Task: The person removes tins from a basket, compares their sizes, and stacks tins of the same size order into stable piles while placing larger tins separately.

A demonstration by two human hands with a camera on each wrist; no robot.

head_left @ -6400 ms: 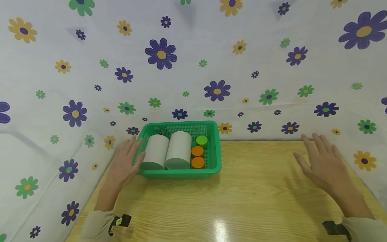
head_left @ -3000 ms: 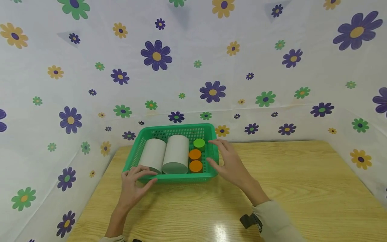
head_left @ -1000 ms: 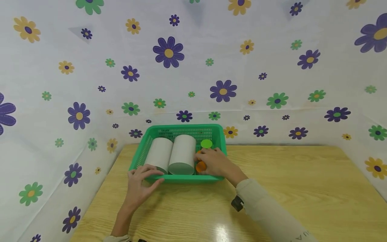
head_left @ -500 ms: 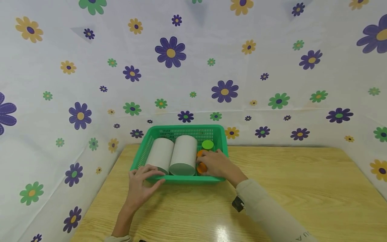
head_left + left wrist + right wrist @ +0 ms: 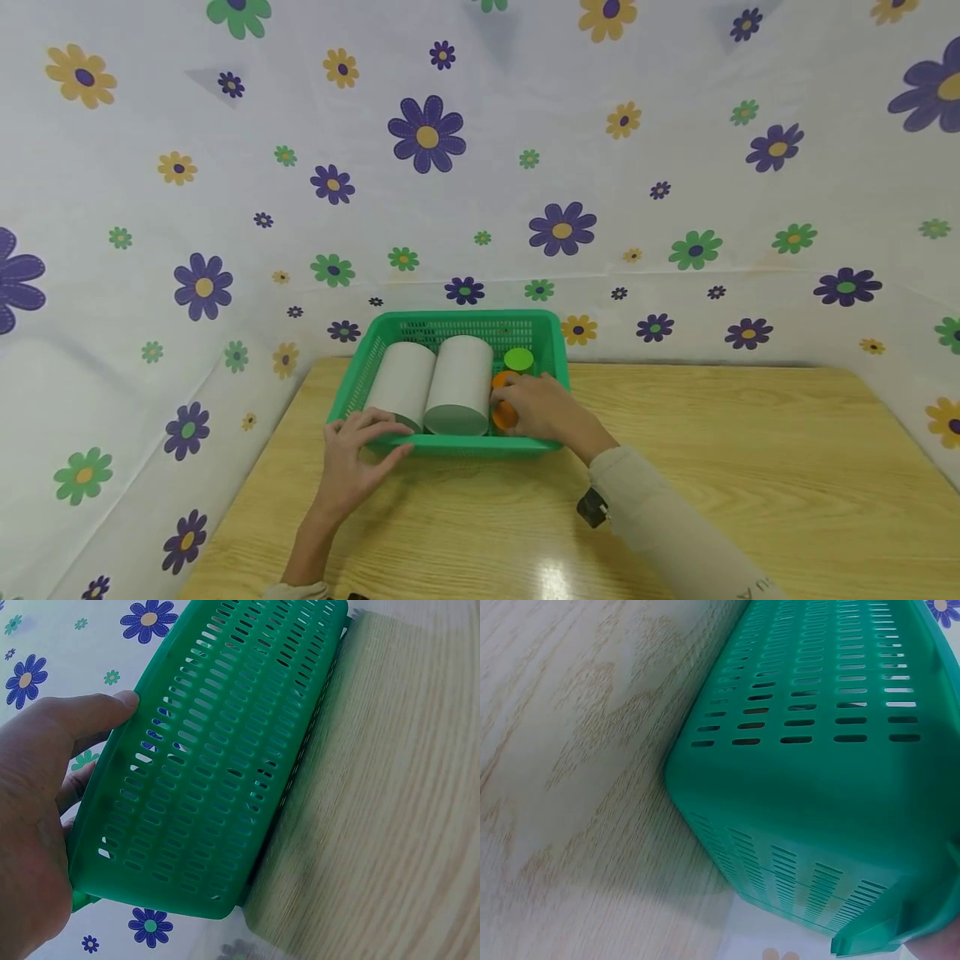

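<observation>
Right hand (image 5: 542, 410) grips an orange disc (image 5: 505, 414) in the basket (image 5: 480, 444); left hand (image 5: 358, 450) pinches its rim. Disc looks light, rigid, smooth: take it by the edges.

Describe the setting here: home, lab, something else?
Likely a staged recording booth, not a home: a flower-print cloth walls in a bare wooden table, with only a green basket of plain cylinders.

The basket (image 5: 540, 333) stands on the table (image 5: 750, 467), at its rear edge, left of centre, against the backdrop (image 5: 675, 167). Inside it, two cylinders (image 5: 431, 383) lie side by side at left. Three discs (image 5: 518, 360) sit in a front-to-back row at right.
</observation>
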